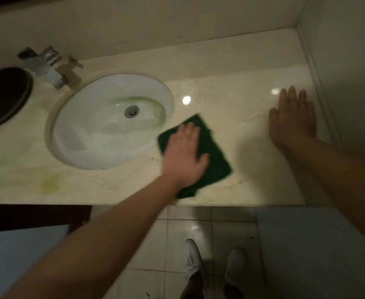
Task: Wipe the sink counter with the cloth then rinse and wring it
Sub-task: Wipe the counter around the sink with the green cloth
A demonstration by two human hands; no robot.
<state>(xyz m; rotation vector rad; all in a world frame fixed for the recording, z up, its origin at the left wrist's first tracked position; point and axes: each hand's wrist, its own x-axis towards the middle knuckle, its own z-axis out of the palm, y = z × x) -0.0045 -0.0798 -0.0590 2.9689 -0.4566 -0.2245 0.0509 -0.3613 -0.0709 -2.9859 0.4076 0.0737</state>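
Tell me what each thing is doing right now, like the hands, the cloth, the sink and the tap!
Left hand: pressed flat on the cloth, fingers spread.
Right hand: open, palm down on the counter, holding nothing.
Dark green square cloth: spread flat on the counter, beside the basin.
White oval ceramic basin: unplugged, greenish-stained, wet-looking.
Chrome metal tap: no water running.
Cream marble counter: shiny right of the basin, green smears on the left.

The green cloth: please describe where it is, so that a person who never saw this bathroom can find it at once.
Start at the white oval sink set into the pale marble counter. Just to the right of the basin, near the counter's front edge, the green cloth lies flat under the left hand. It is the only dark green, square thing on the counter; the right hand rests on bare marble.
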